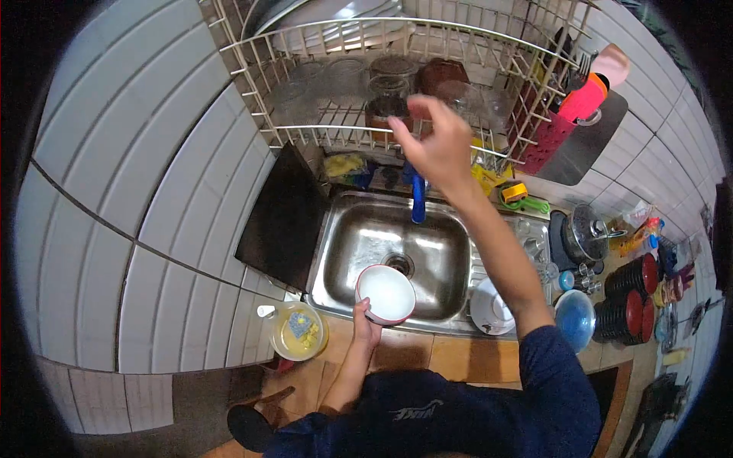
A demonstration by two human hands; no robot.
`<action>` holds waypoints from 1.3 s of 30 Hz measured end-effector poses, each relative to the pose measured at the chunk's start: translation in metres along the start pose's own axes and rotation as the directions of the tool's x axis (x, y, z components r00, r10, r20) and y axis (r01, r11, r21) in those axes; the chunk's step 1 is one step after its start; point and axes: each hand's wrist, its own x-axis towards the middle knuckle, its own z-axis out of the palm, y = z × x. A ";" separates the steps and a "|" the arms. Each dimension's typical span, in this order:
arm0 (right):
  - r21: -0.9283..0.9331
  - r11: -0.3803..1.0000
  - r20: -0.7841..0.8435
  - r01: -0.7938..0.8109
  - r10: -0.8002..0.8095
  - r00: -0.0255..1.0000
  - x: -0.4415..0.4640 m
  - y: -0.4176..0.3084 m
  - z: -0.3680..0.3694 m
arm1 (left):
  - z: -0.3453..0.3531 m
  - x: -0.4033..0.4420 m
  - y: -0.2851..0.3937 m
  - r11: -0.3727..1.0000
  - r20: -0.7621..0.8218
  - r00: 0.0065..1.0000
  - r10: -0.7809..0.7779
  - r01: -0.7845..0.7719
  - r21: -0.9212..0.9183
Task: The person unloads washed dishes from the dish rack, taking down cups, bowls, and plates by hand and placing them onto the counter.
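Note:
My left hand [367, 324] grips the near-left rim of a white bowl [387, 295] with a red edge, held over the front of the steel sink [336, 252]. The bowl's inside faces up. Raised above the back of the sink, my right hand [439, 141] has its thumb and fingers apart with nothing between them. It is in front of the wire dish rack [328, 131] and close to the blue faucet [418, 200], whose upper part it hides.
Glasses [347, 80] stand in the rack. A container of yellowish liquid with a sponge [303, 327] sits left of the sink. White dishes [489, 309] lie on the right drainboard. A dark board [282, 214] leans on the left wall. Pots and red-and-black bowls [634, 309] are farther right.

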 end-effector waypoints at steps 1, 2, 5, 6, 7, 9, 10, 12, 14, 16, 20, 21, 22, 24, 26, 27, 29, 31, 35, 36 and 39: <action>-0.003 1.000 -0.010 -0.002 0.002 1.000 0.015 0.005 0.009 | -0.001 -0.001 -0.001 1.000 -0.031 0.999 0.018 -0.018 -0.018; -0.179 0.981 0.091 -0.075 0.093 0.992 0.028 0.008 0.018 | 0.000 -0.005 0.000 1.000 -0.024 1.000 0.019 -0.019 -0.013; -0.372 0.913 0.235 -0.166 0.266 0.935 0.043 0.014 0.035 | 0.001 -0.013 0.003 0.998 -0.004 0.998 0.064 -0.064 -0.019; -0.394 0.896 0.305 -0.204 0.337 0.891 0.046 0.017 0.040 | 0.002 -0.013 0.004 0.997 0.013 0.997 0.070 -0.070 -0.017; -0.377 0.886 0.244 -0.269 0.376 0.894 0.043 0.017 0.046 | 0.003 -0.015 0.006 0.997 0.020 0.997 0.073 -0.073 -0.017; -0.410 0.861 0.225 -0.303 0.417 0.881 0.044 0.020 0.056 | 0.004 -0.018 0.007 0.997 0.027 0.996 0.081 -0.080 -0.019; -0.438 0.833 0.216 -0.338 0.463 0.860 0.045 0.021 0.057 | 0.001 -0.017 0.006 0.997 0.036 0.996 0.080 -0.080 -0.014; -0.407 0.811 0.257 -0.421 0.543 0.799 0.048 0.025 0.054 | -0.002 -0.014 0.006 0.998 0.014 0.998 0.055 -0.055 -0.026; -0.342 0.834 0.364 -0.433 0.542 0.757 0.052 0.028 0.050 | -0.001 -0.015 0.007 0.998 0.023 0.998 0.060 -0.060 -0.007; -0.339 0.855 0.266 -0.392 0.487 0.832 0.044 0.024 0.049 | 0.002 -0.017 0.009 0.998 0.023 0.998 0.063 -0.063 0.004; -0.384 0.868 0.252 -0.315 0.427 0.868 0.038 0.030 0.045 | -0.008 -0.012 0.004 0.999 0.023 0.998 0.053 -0.052 -0.012; -0.399 0.865 0.223 -0.304 0.413 0.883 0.038 0.027 0.042 | -0.009 -0.011 0.004 0.999 0.048 0.998 0.033 -0.032 -0.029; -0.402 0.862 0.220 -0.309 0.419 0.881 0.039 0.026 0.038 | -0.010 -0.012 0.003 0.999 0.048 0.998 0.028 -0.027 -0.025; -0.370 0.853 0.300 -0.367 0.484 0.822 0.041 0.023 0.031 | -0.006 -0.015 0.002 0.999 0.009 1.000 0.020 -0.020 -0.025; -0.374 0.842 0.300 -0.389 0.507 0.808 0.042 0.025 0.029 | 0.002 -0.020 0.002 0.999 0.018 0.999 0.046 -0.046 -0.014; -0.355 0.833 0.311 -0.425 0.533 0.787 0.043 0.025 0.026 | 0.004 -0.022 0.002 0.997 0.025 0.997 0.073 -0.073 -0.010; -0.340 0.819 0.323 -0.461 0.563 0.761 0.043 0.026 0.023 | 0.002 -0.021 -0.001 0.998 0.040 0.998 0.053 -0.052 -0.018; -0.365 0.834 0.341 -0.414 0.534 0.774 0.044 0.024 0.020 | 0.004 -0.022 -0.001 0.999 0.055 0.998 0.035 -0.033 -0.028; -0.547 0.794 0.394 -0.264 0.523 0.756 0.054 0.016 0.004 | 0.003 -0.020 -0.001 0.999 0.062 0.997 0.047 -0.047 -0.011; -0.548 0.794 0.396 -0.264 0.524 0.754 0.056 0.024 0.002 | 0.002 -0.020 -0.002 0.998 0.079 0.995 0.063 -0.062 -0.012; -0.238 0.883 0.393 -0.405 0.469 0.791 0.060 0.027 -0.025 | 0.001 -0.020 0.001 0.999 0.073 0.997 0.039 -0.038 -0.016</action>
